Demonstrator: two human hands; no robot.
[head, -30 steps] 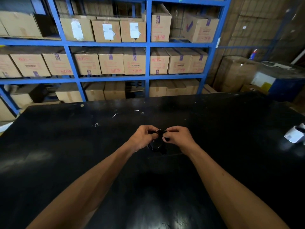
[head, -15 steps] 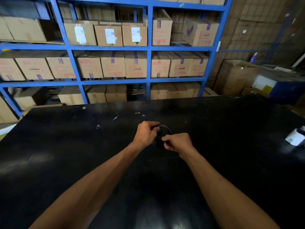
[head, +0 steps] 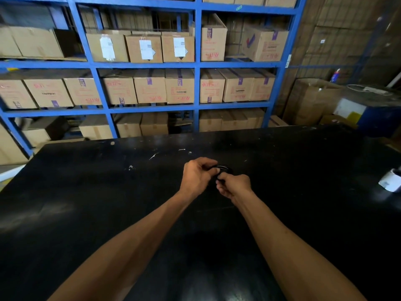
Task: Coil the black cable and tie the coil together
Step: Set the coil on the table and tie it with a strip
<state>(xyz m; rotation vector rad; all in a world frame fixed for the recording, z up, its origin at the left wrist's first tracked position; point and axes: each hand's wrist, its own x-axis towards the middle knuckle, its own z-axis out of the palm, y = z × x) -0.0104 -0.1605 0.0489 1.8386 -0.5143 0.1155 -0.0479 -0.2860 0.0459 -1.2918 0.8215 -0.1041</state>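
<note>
A small coil of black cable [head: 225, 169] sits between my two hands over the black table [head: 86, 203]. My left hand [head: 198, 175] grips the coil's left side, fingers curled around it. Just below and to the right, my right hand [head: 235, 185] pinches a short black piece at the coil's lower edge. Most of the coil is hidden by my fingers and blends into the dark table top.
A white object [head: 390, 182] lies at the table's right edge. Behind the table stands a blue shelving rack [head: 196, 66] filled with cardboard boxes [head: 149, 85]. More boxes and a blue container [head: 377, 118] are at the right.
The coil has turned from hanging below my hands to lying flatter and farther from me. My right hand dropped below the left, and both hands moved slightly away.
</note>
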